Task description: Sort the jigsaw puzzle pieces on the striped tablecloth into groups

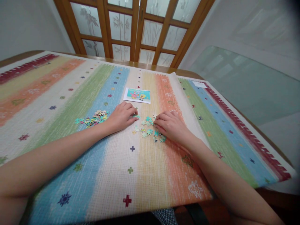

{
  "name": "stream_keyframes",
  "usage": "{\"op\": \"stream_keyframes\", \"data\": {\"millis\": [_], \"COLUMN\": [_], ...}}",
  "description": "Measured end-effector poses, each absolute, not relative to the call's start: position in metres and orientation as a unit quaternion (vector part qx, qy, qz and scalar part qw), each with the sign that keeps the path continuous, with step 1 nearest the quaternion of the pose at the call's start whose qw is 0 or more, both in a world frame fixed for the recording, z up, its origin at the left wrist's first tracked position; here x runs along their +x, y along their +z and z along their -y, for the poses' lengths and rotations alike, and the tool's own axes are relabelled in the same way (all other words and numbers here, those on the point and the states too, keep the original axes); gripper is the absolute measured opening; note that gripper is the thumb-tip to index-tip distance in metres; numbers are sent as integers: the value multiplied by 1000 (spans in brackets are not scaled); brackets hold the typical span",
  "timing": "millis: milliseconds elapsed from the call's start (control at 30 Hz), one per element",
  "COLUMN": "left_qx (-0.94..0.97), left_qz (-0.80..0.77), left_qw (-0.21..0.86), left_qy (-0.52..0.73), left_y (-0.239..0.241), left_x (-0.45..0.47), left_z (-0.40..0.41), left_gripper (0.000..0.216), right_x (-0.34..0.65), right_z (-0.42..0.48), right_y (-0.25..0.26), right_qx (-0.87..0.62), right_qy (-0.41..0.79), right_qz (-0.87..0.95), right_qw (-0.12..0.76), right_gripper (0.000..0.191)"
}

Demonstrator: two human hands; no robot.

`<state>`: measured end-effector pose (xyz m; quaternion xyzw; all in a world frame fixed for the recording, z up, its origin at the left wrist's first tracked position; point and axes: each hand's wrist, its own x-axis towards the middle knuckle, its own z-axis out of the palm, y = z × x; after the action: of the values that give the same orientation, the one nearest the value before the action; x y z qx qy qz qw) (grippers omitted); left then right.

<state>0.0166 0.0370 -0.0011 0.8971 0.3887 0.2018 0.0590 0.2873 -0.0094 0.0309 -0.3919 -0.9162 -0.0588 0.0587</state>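
My left hand (122,116) rests on the cloth with its fingers curled. A small turquoise jigsaw puzzle piece (136,116) shows between its thumb and index finger. My right hand (170,125) has its fingertips pinched together at the edge of the loose turquoise puzzle pieces (149,132); whatever is between them is hidden. These pieces lie spread out between and just in front of both hands. A denser pile of mixed puzzle pieces (99,116) lies left of my left hand, partly behind the forearm.
A picture card (137,95) with cartoon figures lies beyond my hands. The striped tablecloth (112,175) covers the table. A white slip of paper (199,84) sits at the far right. Behind the table stand wooden doors with glass panes (134,31); a pale glass panel (246,81) is at right.
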Motion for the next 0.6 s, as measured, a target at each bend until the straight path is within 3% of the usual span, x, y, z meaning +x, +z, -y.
{"op": "stream_keyframes", "data": {"millis": [300,600], "left_qx": [897,899], "left_qz": [-389,-389], "left_qw": [67,59], "left_qy": [200,193], "left_y": [0,-2], "left_x": [16,16], "left_z": [-37,-38], "left_gripper": [20,20], "right_x": [295,294], "right_z": [6,19], "right_y": [33,45], "right_qx": [-400,-442], "right_qy": [-12,-16], "right_qz": [914,897], "right_qw": [68,17], "right_gripper": [20,16]}}
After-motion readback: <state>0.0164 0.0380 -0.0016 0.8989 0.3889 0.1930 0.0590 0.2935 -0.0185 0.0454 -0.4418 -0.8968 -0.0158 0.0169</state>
